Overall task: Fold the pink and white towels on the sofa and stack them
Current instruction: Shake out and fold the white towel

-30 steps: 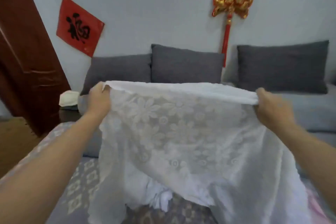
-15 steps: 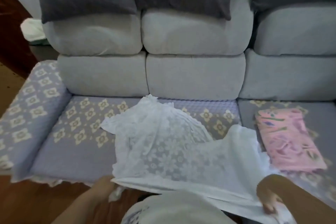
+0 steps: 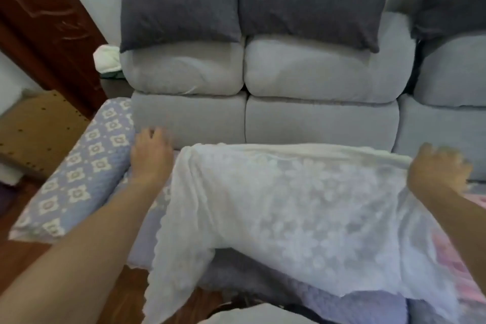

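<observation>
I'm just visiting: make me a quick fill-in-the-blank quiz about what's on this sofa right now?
1. The white floral lace towel is spread over the sofa's ____ cushions.
2. The left hand rests beside the towel's ____ corner.
3. The pink towel shows through the lace on the ____ side.
4. The dark grey pillows lean on the ____.

Missing: seat; far left; right; backrest

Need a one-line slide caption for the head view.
Left hand open beside the white lace towel, right hand at its far corner, spreading it over the sofa seat.
</observation>
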Demonstrator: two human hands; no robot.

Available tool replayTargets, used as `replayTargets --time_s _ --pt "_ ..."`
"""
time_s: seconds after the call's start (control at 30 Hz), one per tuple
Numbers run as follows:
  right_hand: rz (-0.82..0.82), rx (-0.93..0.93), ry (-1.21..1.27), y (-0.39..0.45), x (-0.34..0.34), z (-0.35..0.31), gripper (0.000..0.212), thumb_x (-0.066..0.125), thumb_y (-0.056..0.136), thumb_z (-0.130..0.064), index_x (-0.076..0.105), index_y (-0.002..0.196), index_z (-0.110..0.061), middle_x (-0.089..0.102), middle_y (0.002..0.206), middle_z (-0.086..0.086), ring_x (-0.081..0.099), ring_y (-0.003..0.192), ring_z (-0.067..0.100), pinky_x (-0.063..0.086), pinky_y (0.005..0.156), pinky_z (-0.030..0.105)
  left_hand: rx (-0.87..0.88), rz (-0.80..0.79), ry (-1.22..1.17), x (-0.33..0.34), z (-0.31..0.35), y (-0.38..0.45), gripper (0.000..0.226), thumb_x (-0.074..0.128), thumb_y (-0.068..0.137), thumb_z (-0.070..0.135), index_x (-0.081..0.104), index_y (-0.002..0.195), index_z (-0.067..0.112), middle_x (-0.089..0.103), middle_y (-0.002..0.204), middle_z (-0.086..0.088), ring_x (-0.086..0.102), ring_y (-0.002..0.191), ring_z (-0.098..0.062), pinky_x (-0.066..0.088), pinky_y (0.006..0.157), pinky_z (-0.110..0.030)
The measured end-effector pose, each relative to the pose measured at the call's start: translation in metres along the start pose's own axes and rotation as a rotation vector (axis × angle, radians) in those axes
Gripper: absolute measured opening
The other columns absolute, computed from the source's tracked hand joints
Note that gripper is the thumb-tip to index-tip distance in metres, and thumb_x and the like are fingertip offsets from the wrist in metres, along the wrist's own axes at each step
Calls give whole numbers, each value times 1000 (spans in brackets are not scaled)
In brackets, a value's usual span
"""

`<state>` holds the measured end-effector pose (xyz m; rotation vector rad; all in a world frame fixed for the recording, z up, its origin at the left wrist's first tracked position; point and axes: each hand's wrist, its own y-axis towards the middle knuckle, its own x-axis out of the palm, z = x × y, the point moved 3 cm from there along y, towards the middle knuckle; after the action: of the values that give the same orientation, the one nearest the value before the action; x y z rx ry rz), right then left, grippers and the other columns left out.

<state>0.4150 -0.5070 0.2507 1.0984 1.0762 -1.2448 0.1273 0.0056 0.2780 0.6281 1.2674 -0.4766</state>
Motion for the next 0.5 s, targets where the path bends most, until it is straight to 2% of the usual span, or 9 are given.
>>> replayTargets --time_s 0.03,0.07,0.1,0.13,0.23,0.33,0.4,0.5 --pt "77 16 43 0 -21 -14 44 55 85 -13 43 127 -12 50 130 25 48 118 43 43 95 50 -68 164 -133 -14 20 8 43 58 98 31 50 135 8 46 136 -22 48 119 -40 44 98 -50" --pt "88 1 134 6 -20 -25 52 54 86 -11 37 136 -10 46 133 27 46 120 45 42 96 52 -109 209 -250 -19 41 13 50 56 100 33 45 142 9 41 142 -21 44 124 -38 39 103 -46" --pt "41 -27 164 1 -11 -34 55 53 88 -12 35 139 -10 44 135 27 46 121 47 41 97 53 -148 82 -416 -13 57 9 54 55 100 33 41 146 9 39 145 -21 43 127 -36 36 106 -42" --pt "-35 -63 204 -12 3 -48 53 51 90 -12 35 140 -11 44 135 26 47 122 47 42 98 53 -137 -75 -484 10 66 1 53 54 100 31 42 147 10 40 146 -21 44 129 -35 35 106 -38" --pt "-397 -200 193 -68 67 -102 49 46 97 -18 35 145 -14 44 139 20 50 124 40 46 100 44 29 -629 -246 91 53 -60 53 51 100 38 40 149 21 39 150 -11 47 131 -31 42 103 -38" --pt "-812 -366 79 -138 124 -137 52 45 102 -28 34 150 -12 44 148 12 49 132 29 43 103 30 33 -1071 -37 150 -3 -130 58 48 101 36 32 153 17 37 152 -10 48 130 -30 44 107 -37" --pt "-982 -342 12 -174 142 -155 47 49 100 -27 45 144 -10 53 142 12 53 129 26 43 100 29 -54 -1179 -37 167 -51 -150 49 47 104 29 39 149 10 44 149 -12 49 130 -25 38 106 -30" --pt "-1066 -283 -29 -197 148 -200 40 50 99 -25 57 135 -9 59 135 11 56 125 25 44 98 29 -195 -1262 -66 184 -135 -131 40 41 105 22 50 139 2 48 144 -15 51 121 -25 39 95 -27"
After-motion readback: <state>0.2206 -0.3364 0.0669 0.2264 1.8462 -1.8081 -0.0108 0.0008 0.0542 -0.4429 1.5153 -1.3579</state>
